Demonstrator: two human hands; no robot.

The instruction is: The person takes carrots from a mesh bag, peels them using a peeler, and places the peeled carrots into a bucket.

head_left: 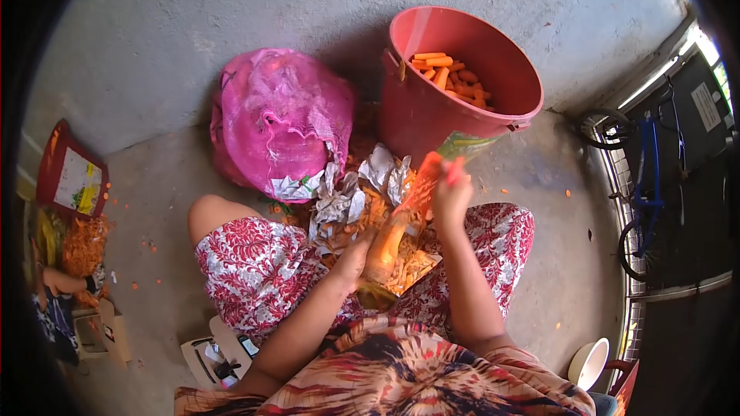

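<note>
My left hand (354,258) is closed around the thick lower end of a large carrot (388,248), held slanting up and away over my lap. The carrot's far part is bright orange-red and smeared by motion. Near that far end, my right hand (452,200) is closed on a red peeler (455,171), whose blade is too blurred to make out. Beneath the carrot, orange peelings (416,268) lie heaped between my legs, with crumpled newspaper (337,212) beyond them.
A red bucket (401,119) holding several peeled carrots (451,77) stands ahead, beside a pink mesh sack (270,119). To the left, another person's hand (94,281) is near peelings and a red container (54,166). A blue bicycle (647,177) and white bowl (590,364) are right.
</note>
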